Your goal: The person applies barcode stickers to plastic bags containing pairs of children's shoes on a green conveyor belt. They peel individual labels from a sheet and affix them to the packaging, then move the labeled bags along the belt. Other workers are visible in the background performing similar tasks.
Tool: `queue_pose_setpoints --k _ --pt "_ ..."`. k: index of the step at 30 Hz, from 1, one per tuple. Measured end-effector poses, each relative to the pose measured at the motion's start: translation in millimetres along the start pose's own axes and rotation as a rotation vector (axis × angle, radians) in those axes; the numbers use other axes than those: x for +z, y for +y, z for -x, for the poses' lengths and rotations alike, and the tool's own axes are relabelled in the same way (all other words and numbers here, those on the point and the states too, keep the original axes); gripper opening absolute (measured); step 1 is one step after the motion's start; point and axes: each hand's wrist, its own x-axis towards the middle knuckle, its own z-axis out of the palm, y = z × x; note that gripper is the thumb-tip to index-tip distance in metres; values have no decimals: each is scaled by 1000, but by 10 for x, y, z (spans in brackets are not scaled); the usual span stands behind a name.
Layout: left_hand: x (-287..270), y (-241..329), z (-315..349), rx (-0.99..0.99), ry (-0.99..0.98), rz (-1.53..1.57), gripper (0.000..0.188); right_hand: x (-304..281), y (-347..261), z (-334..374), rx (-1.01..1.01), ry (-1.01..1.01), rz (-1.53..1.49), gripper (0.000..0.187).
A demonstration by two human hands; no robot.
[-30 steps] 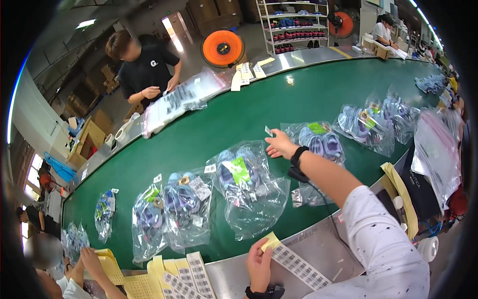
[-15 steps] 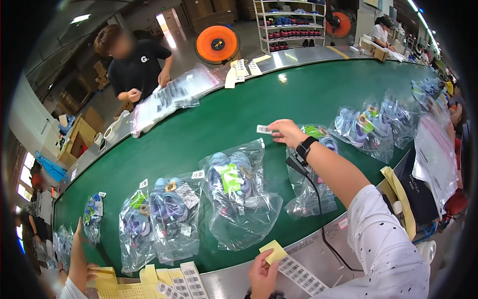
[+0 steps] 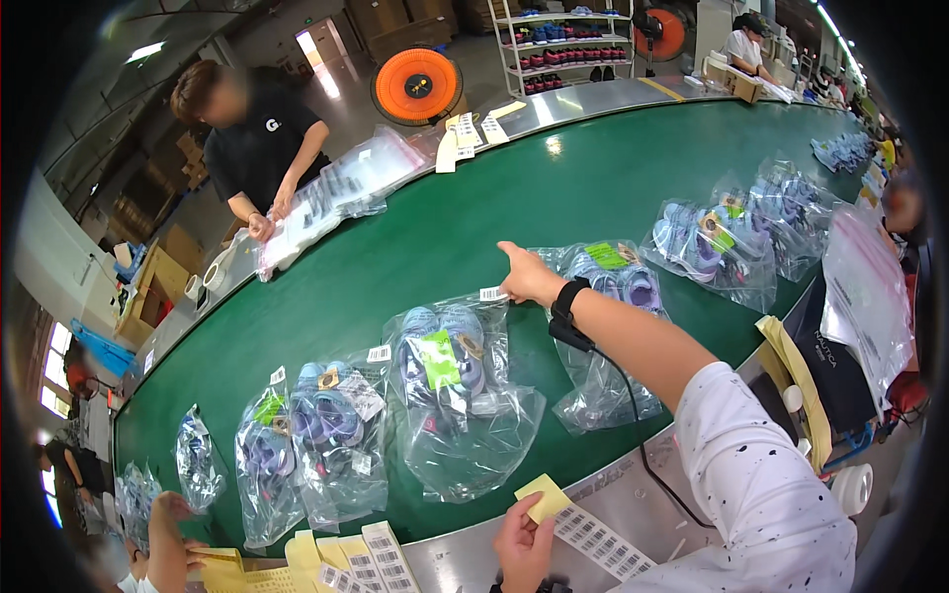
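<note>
My left hand [image 3: 524,542] pinches a strip of barcode labels [image 3: 598,539] with yellow backing paper, over the near metal edge. Reaching out over the green belt, my right hand [image 3: 531,277] has its index finger stretched out and its thumb at a small white barcode label [image 3: 492,294]. That label lies at the upper right corner of a clear plastic bag [image 3: 474,445] holding a pair of blue sandals [image 3: 465,346] with a green tag. Right of it, partly behind my wrist, lies another bag of sandals [image 3: 608,272]. A cable runs from my right wrist.
More bagged sandals [image 3: 324,420] lie left and right on the green belt [image 3: 386,267]. Across it, a person in black handles a stack of plastic bags [image 3: 346,188]. At lower left another person's hand [image 3: 168,539] is near yellow label sheets [image 3: 371,563]. A dark box [image 3: 840,356] stands right.
My right hand has moved down and left, bringing the label onto the bag's corner, and its index finger has straightened. The person opposite has lowered their hands onto the plastic bags.
</note>
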Motion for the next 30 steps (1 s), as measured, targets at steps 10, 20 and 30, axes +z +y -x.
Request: queue_pose_setpoints --k 10,20,30 --pt "192 -26 -146 -34 -22 36 53 -1810 280 822 -160 92 296 60" --pt "134 384 -67 -17 153 -25 48 -278 247 1322 -286 -141 -175 77" --pt "201 844 122 124 247 -230 26 -281 -531 2727 -599 -472 -252 19"
